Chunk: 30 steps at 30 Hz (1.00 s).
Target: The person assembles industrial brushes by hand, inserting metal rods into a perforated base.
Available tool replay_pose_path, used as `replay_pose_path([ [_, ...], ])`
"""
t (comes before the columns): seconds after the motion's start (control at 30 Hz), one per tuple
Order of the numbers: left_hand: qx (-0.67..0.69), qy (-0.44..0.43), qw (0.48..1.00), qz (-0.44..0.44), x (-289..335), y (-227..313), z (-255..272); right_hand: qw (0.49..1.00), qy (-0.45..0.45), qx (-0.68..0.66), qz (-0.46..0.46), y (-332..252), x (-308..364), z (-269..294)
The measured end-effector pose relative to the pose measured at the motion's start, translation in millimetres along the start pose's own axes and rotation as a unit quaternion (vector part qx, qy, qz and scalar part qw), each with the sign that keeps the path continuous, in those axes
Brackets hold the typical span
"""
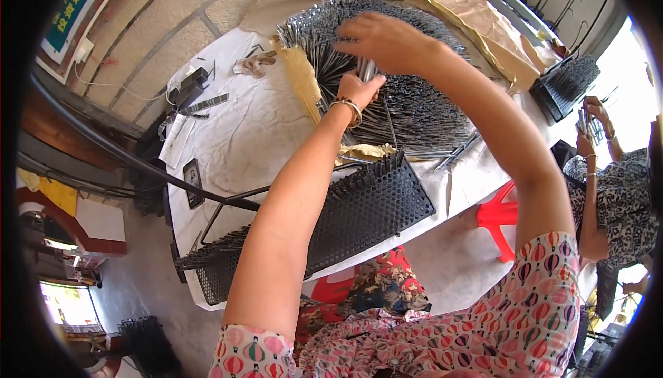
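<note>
A big round heap of thin dark metal rods (pixel 428 101) fills the far part of the table, spread in a fan on brown paper. At its near left, my left hand (pixel 360 90), with bracelets on the wrist, closes round a small bundle of silvery rods (pixel 367 68) standing upright. Just above the top of that bundle is my right hand (pixel 380 41), blurred a little, fingers stretched toward the left. No object shows in its fingers; whether its palm touches the rod ends cannot be made out.
Along the near edge lies a long black perforated basket (pixel 373 215) holding more dark rods, partly behind my left forearm. A phone (pixel 194 183) rests at left. A red stool (pixel 498 218) stands below the table's right side. Another person's hands (pixel 592 129) hold rods at far right.
</note>
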<state>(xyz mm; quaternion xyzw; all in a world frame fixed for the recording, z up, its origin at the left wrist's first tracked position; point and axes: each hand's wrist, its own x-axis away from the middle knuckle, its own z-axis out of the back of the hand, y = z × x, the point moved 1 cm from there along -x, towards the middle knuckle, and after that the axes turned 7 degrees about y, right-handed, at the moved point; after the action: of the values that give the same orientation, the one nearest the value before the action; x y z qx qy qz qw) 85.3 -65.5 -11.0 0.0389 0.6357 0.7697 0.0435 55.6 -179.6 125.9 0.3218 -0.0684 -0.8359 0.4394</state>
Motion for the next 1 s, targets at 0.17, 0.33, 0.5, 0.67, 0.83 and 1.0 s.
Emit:
replay_pose_path([
  [0.17, 0.192, 0.023, 0.98, -0.041, 29.2, 76.4, 8.3, 0.605, 0.369, -0.489, -0.508, -30.6, 64.4, 18.7],
  [0.33, 0.307, 0.027, 0.948, -0.081, 82.5, 99.4, -6.1, 0.082, 0.375, -0.712, -0.587, -95.7, 56.8, -26.0],
  [0.5, 0.198, 0.129, 0.966, -0.106, 170.3, 70.0, -3.0, 0.056, 0.4, -0.748, -0.526, -165.8, 53.1, 3.0],
  [0.67, 0.24, 0.149, 0.955, -0.085, 261.2, 34.4, 30.1, 0.079, 0.314, -0.726, -0.606, -263.9, 58.7, 39.0],
  [0.83, 0.396, 0.114, 0.908, 0.072, 360.9, 32.3, 89.6, 0.118, 0.223, -0.762, -0.596, -363.6, 63.8, 78.8],
  [1.0, 0.528, 0.094, 0.797, 0.277, 414.3, -18.0, 127.8, 0.263, 0.04, -0.712, -0.65, -422.9, 112.9, 58.2],
])
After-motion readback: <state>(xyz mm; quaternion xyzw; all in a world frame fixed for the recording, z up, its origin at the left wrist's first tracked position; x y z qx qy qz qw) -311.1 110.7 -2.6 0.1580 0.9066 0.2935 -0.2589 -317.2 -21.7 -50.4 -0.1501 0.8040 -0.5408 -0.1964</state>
